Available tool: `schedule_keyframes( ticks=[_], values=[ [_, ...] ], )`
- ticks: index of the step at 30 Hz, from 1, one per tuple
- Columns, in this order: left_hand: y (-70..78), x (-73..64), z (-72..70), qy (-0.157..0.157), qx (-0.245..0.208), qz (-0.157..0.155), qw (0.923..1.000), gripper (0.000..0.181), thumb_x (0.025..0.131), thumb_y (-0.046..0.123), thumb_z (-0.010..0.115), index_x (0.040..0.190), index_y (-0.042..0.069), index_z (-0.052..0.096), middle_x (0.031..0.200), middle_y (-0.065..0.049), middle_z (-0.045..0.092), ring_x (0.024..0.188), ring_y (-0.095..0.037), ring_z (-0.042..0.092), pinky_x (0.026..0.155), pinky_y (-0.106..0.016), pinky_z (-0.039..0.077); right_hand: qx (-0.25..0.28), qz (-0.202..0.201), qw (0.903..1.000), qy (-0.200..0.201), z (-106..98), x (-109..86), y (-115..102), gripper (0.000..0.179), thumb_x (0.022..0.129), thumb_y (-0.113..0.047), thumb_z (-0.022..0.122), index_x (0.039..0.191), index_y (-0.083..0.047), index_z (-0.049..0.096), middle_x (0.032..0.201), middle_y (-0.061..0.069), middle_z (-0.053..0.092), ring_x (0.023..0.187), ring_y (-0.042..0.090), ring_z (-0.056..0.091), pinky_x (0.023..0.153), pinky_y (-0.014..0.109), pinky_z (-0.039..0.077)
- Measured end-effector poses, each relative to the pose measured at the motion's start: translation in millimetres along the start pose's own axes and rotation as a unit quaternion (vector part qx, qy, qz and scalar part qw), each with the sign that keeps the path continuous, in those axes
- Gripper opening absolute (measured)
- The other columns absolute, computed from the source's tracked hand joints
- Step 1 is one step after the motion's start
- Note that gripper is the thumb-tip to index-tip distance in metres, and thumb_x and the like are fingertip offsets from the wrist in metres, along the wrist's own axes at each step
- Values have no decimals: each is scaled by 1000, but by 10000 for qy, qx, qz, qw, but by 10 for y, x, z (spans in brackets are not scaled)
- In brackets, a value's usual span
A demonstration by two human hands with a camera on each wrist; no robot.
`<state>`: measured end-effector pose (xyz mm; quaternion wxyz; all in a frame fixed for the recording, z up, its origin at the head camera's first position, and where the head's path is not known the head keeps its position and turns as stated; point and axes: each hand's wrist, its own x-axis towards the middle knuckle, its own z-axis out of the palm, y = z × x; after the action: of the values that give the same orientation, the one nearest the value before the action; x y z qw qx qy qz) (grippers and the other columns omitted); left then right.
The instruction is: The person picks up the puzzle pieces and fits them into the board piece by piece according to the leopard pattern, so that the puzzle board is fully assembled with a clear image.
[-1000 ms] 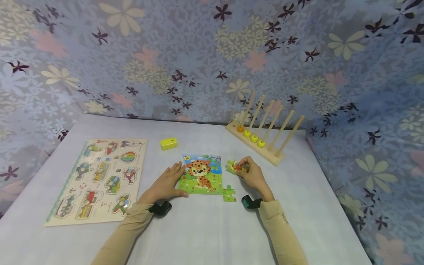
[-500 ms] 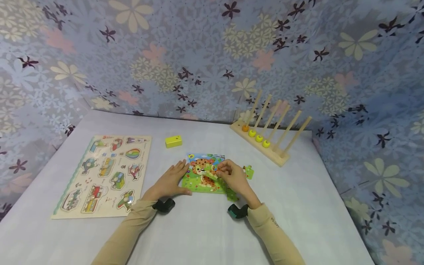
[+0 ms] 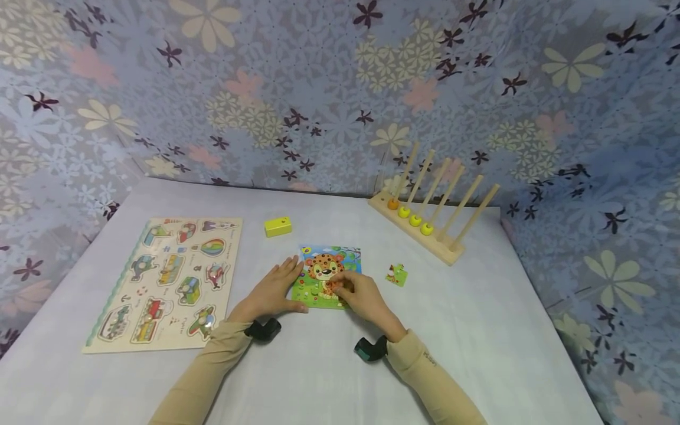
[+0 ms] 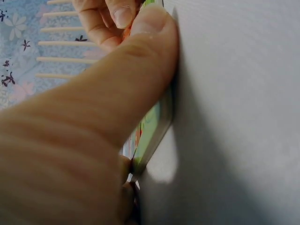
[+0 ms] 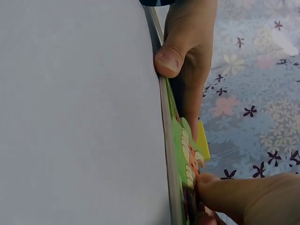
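A square picture puzzle board [image 3: 310, 294] with a spotted leopard cub on green grass lies in the middle of the table. My left hand [image 3: 273, 289] rests along its left side, fingers stretched out and thumb at the near edge. The left wrist view shows that thumb against the board's edge [image 4: 151, 136]. Over the lower right of the board, my right hand [image 3: 366, 295] pinches a jigsaw piece [image 5: 184, 152], green and orange with paws on it. Another jigsaw piece [image 3: 396, 274] lies on the table to the right. My right hand hides the board's lower right corner.
On the left lies a large peg puzzle board [image 3: 175, 277] with vehicle pictures. A yellow block [image 3: 278, 227] stands behind the leopard puzzle. At the back right is a wooden counting stand [image 3: 419, 230] with upright rods, several yellow beads and an orange one.
My right hand has come left from the table onto the puzzle board with a jigsaw piece, then lowered it closer. The loose piece near the board's lower right corner no longer shows. My left hand stays put.
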<state>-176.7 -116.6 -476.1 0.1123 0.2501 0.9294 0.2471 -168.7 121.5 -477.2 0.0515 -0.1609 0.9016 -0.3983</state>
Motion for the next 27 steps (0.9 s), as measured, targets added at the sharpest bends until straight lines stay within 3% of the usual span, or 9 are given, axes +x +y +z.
schedule_keyframes(
  ticks=[6, 22, 27],
  values=[
    [-2, 7, 12, 23, -3, 18, 10000, 105, 77, 46, 77, 151, -4, 22, 159, -25, 16, 149, -41, 15, 122, -56, 16, -422, 53, 9991, -10, 13, -45, -63, 23, 87, -17, 71, 110, -15, 70, 97, 3, 57, 70, 10, 43, 59, 21, 37],
    [-12, -7, 26, 15, -13, 13, 10000, 104, 78, 45, 76, 152, -4, 21, 159, -26, 15, 149, -42, 14, 122, -56, 15, -515, 39, 9987, 7, 52, -44, -59, 23, 86, -16, 72, 109, -13, 69, 93, 3, 56, 74, 11, 44, 63, 22, 37],
    [-15, 0, 20, 17, -20, 6, 10000, 104, 78, 45, 76, 152, -4, 21, 159, -25, 15, 149, -41, 13, 122, -56, 15, -430, -38, 9989, -184, 1, -41, -50, 26, 88, -15, 71, 113, -14, 67, 96, 3, 58, 70, 10, 44, 60, 21, 37]
  ],
)
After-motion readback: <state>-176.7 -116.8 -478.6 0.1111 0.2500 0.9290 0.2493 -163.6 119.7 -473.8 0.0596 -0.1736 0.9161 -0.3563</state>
